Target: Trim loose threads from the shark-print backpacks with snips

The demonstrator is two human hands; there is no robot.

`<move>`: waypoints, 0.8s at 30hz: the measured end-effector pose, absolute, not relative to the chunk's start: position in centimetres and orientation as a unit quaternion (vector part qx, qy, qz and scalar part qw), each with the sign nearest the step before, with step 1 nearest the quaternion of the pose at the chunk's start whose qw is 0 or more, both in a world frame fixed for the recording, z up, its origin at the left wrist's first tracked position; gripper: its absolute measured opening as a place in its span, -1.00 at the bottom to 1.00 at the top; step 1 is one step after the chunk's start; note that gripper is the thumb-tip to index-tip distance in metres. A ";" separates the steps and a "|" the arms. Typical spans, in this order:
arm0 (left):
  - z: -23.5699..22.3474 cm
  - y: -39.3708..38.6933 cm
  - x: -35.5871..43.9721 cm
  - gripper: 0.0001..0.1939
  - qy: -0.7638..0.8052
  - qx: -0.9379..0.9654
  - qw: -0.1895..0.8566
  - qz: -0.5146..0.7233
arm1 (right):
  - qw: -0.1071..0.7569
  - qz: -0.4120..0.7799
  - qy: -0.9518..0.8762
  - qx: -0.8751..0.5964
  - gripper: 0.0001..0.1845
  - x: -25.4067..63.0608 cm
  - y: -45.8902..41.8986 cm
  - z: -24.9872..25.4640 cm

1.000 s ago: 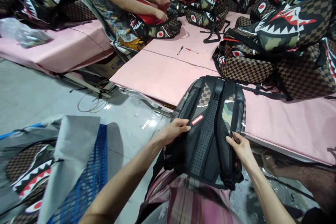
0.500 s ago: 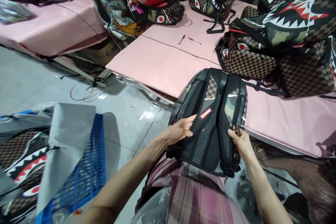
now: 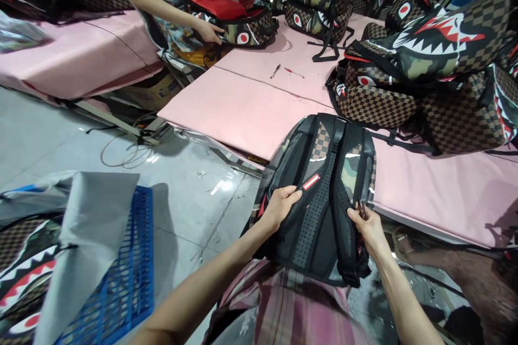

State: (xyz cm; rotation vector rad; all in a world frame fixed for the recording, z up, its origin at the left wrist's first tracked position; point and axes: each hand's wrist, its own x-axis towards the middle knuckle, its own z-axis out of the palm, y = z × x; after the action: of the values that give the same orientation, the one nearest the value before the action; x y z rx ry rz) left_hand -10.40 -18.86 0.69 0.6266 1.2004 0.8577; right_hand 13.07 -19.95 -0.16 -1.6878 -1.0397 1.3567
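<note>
A black backpack (image 3: 319, 221) with checkered and camouflage panels leans from my lap against the table edge, its strap side facing me. My left hand (image 3: 281, 206) is closed on the left shoulder strap, thumb on top just below a small red-and-white label (image 3: 311, 181). On the other side, my right hand (image 3: 367, 227) pinches the edge of the right shoulder strap (image 3: 343, 202). A small dark metal tool, perhaps thread snips (image 3: 361, 210), shows between the right fingers; its exact form is unclear.
Several shark-mouth backpacks (image 3: 441, 43) are piled on the pink table (image 3: 226, 102) at right. Two pens (image 3: 294, 73) lie mid-table. Across it, a co-worker's hand (image 3: 208, 31) touches another backpack (image 3: 253, 29). A blue crate (image 3: 137, 248) stands on the floor at left.
My left hand has shifted its grip along the strap, and its index finger now lies bent beside the thumb. The co-worker's hand has moved down from the red flap to the bag's side.
</note>
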 end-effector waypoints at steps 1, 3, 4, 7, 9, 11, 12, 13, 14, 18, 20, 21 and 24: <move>0.7 -18.2 -10.3 -0.62 0.565 0.301 0.670 0.376 | 0.363 0.526 -0.406 -0.654 -0.68 13.1 -20.0 -0.1; 0.8 -16.9 -10.3 -0.56 0.608 0.352 0.613 0.361 | 0.364 0.525 -0.412 -0.650 -0.69 13.2 -20.1 0.0; 0.9 -16.3 -10.4 -0.55 0.616 0.382 0.589 0.359 | 0.364 0.523 -0.415 -0.649 -0.69 13.2 -20.2 0.0; 0.8 -15.1 -10.7 -0.58 0.609 0.485 0.523 0.346 | 0.347 0.527 -0.432 -0.645 -0.67 13.5 -20.7 -0.1; 0.4 -15.1 -11.0 -0.59 0.613 0.535 0.499 0.299 | 0.323 0.524 -0.448 -0.648 -0.66 13.7 -21.1 -0.3; -0.2 -15.2 -11.3 -0.58 0.624 0.550 0.496 0.249 | 0.305 0.520 -0.457 -0.654 -0.65 13.8 -21.4 -0.5; -0.5 -15.3 -11.4 -0.58 0.625 0.550 0.501 0.235 | 0.302 0.519 -0.456 -0.657 -0.65 13.8 -21.4 -0.6; -0.7 -15.3 -11.4 -0.57 0.625 0.549 0.506 0.228 | 0.302 0.522 -0.452 -0.657 -0.66 13.7 -21.4 -0.7; -0.9 -15.2 -11.4 -0.57 0.625 0.547 0.509 0.225 | 0.305 0.527 -0.445 -0.657 -0.66 13.7 -21.3 -0.8; -1.3 -14.4 -10.7 -0.52 0.626 0.539 0.523 0.209 | 0.309 0.544 -0.420 -0.658 -0.64 13.9 -20.7 -1.1; -1.1 -13.9 -10.5 -0.50 0.629 0.536 0.527 0.199 | 0.299 0.556 -0.418 -0.653 -0.62 14.1 -20.3 -1.2; -0.9 -13.6 -10.7 -0.50 0.631 0.537 0.528 0.187 | 0.295 0.562 -0.419 -0.649 -0.62 14.1 -20.2 -1.1; 0.6 -11.7 -13.1 -0.54 0.642 0.563 0.506 0.122 | 0.318 0.573 -0.409 -0.635 -0.63 12.9 -19.9 -0.5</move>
State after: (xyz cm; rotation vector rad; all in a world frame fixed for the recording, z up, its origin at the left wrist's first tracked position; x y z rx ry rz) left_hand -13.09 -11.68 0.58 1.3574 1.5490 0.2942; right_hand 12.94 -19.90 -0.49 -1.6712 -1.0761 1.5084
